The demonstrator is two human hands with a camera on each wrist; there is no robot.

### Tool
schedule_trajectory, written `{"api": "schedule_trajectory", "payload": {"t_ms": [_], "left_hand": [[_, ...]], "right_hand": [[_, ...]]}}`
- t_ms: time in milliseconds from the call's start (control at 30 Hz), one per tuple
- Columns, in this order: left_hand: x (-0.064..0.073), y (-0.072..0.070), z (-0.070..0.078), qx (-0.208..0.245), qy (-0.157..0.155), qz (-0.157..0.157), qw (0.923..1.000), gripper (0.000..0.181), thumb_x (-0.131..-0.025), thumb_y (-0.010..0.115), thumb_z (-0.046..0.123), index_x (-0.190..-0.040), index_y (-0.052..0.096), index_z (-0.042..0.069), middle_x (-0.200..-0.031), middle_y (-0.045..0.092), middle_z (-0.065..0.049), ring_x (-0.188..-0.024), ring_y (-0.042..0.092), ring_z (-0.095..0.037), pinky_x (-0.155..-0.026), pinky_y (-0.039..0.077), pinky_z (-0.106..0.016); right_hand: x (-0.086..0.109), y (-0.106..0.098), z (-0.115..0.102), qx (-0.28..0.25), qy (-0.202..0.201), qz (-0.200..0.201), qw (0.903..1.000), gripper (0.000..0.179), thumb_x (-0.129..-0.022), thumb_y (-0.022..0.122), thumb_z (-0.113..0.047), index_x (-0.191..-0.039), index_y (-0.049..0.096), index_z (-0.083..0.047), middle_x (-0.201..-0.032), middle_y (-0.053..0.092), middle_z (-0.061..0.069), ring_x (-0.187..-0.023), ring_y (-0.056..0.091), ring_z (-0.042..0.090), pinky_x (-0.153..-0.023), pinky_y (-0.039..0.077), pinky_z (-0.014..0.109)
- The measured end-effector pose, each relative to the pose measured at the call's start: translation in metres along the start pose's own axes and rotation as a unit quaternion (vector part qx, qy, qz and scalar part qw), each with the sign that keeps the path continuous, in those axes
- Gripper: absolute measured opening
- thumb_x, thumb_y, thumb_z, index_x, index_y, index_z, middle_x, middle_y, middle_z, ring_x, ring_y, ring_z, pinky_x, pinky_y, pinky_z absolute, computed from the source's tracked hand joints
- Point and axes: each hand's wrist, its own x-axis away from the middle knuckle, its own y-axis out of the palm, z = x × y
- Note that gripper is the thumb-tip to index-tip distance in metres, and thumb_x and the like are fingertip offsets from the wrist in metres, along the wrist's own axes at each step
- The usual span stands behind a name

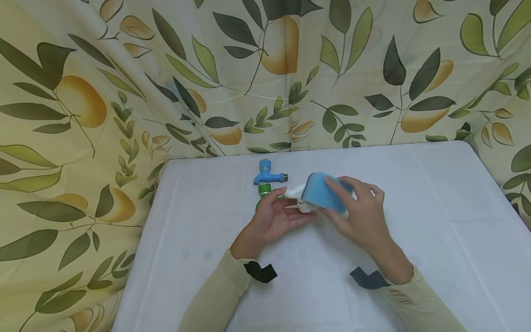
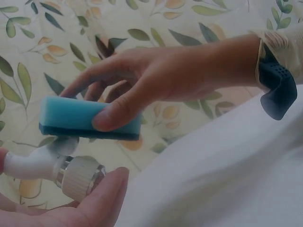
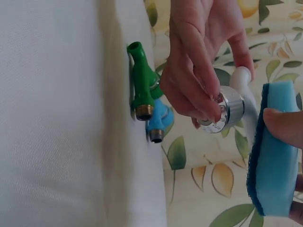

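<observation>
My left hand [image 1: 274, 220] holds a white tap [image 2: 35, 161] above the table, thumb at its spout and fingers under its ribbed knob [image 2: 81, 178]. My right hand [image 1: 367, 214] grips a light blue sponge [image 1: 324, 192] between thumb and fingers. The sponge's dark scouring side [image 3: 256, 156] faces the tap and overlaps its body in the head view. Part of the tap's body is hidden behind the sponge there. In the left wrist view the sponge lies right over the tap.
A blue tap [image 1: 268, 176] lies on the white-covered table [image 1: 199, 286] beyond my left hand. Nearer, a green tap [image 3: 142, 82] lies beside it, partly hidden by that hand in the head view. A leaf-and-fruit patterned curtain [image 1: 265, 106] hangs behind the table and at its sides.
</observation>
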Motion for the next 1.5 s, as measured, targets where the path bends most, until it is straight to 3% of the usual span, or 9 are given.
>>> {"api": "schedule_trajectory", "payload": {"t_ms": [167,333,567,767,933,1067,1333,1500], "left_hand": [[0.001,-0.001,0.001,-0.026,-0.014,-0.008,0.9995,0.070,-0.101,0.043,0.049,-0.153,0.037,0.002,-0.149,0.046,-0.031,-0.138,0.047,-0.050,-0.116,0.036,-0.055],[0.002,-0.003,0.003,-0.047,-0.036,-0.032,0.9977,0.069,-0.100,0.040,0.047,-0.152,0.037,0.002,-0.142,0.051,-0.027,-0.137,0.049,-0.050,-0.117,0.036,-0.056],[0.004,-0.002,0.004,-0.067,-0.048,-0.035,0.9960,0.070,-0.098,0.042,0.055,-0.144,0.040,0.003,-0.126,0.062,-0.019,-0.122,0.064,-0.041,-0.100,0.053,-0.053],[0.005,-0.001,0.004,-0.079,-0.049,-0.032,0.9952,0.071,-0.097,0.044,0.057,-0.147,0.038,0.007,-0.125,0.062,-0.019,-0.121,0.064,-0.039,-0.101,0.051,-0.058],[0.005,0.000,0.003,-0.089,-0.043,-0.033,0.9945,0.069,-0.097,0.043,0.054,-0.153,0.036,0.013,-0.129,0.059,-0.019,-0.129,0.058,-0.042,-0.106,0.045,-0.065],[0.005,0.001,0.003,-0.092,-0.029,-0.026,0.9950,0.060,-0.098,0.044,0.052,-0.150,0.040,0.022,-0.127,0.060,-0.017,-0.126,0.060,-0.040,-0.103,0.047,-0.066],[0.004,0.004,0.002,-0.092,-0.013,-0.009,0.9956,0.064,-0.100,0.041,0.055,-0.148,0.042,0.013,-0.129,0.061,-0.020,-0.129,0.058,-0.044,-0.102,0.047,-0.067],[0.002,0.004,0.001,-0.090,-0.007,-0.003,0.9959,0.065,-0.100,0.040,0.054,-0.149,0.041,0.011,-0.131,0.059,-0.021,-0.131,0.056,-0.046,-0.105,0.043,-0.069]], "right_hand": [[0.000,-0.001,-0.002,0.002,-0.021,-0.028,0.9994,0.074,-0.076,0.082,-0.040,-0.144,0.058,-0.025,-0.129,0.061,0.020,-0.119,0.059,0.042,-0.097,0.034,0.070],[-0.001,-0.001,-0.005,-0.003,-0.034,-0.037,0.9988,0.078,-0.073,0.084,-0.038,-0.145,0.057,-0.025,-0.130,0.061,0.019,-0.117,0.059,0.041,-0.097,0.034,0.069],[-0.001,-0.001,-0.006,-0.006,-0.003,-0.011,0.9999,0.073,-0.076,0.081,-0.043,-0.143,0.060,-0.022,-0.127,0.062,0.020,-0.117,0.059,0.040,-0.095,0.035,0.070],[0.000,0.000,-0.009,-0.022,0.014,-0.031,0.9992,0.076,-0.074,0.084,-0.037,-0.143,0.059,-0.021,-0.127,0.061,0.020,-0.117,0.059,0.041,-0.096,0.034,0.070],[0.001,0.000,-0.011,-0.020,0.001,-0.041,0.9990,0.077,-0.072,0.086,-0.036,-0.143,0.059,-0.021,-0.127,0.061,0.020,-0.117,0.059,0.041,-0.098,0.033,0.069],[0.002,0.000,-0.009,-0.005,0.007,-0.035,0.9994,0.076,-0.073,0.086,-0.038,-0.143,0.059,-0.022,-0.127,0.062,0.019,-0.117,0.060,0.041,-0.097,0.034,0.070],[0.003,0.004,-0.007,0.000,0.030,-0.001,0.9996,0.071,-0.076,0.081,-0.035,-0.142,0.059,-0.020,-0.125,0.061,0.022,-0.113,0.061,0.041,-0.094,0.036,0.070],[0.004,0.005,-0.011,-0.012,0.035,-0.009,0.9993,0.070,-0.078,0.081,-0.038,-0.142,0.060,-0.020,-0.125,0.061,0.020,-0.113,0.061,0.040,-0.096,0.035,0.069]]}}
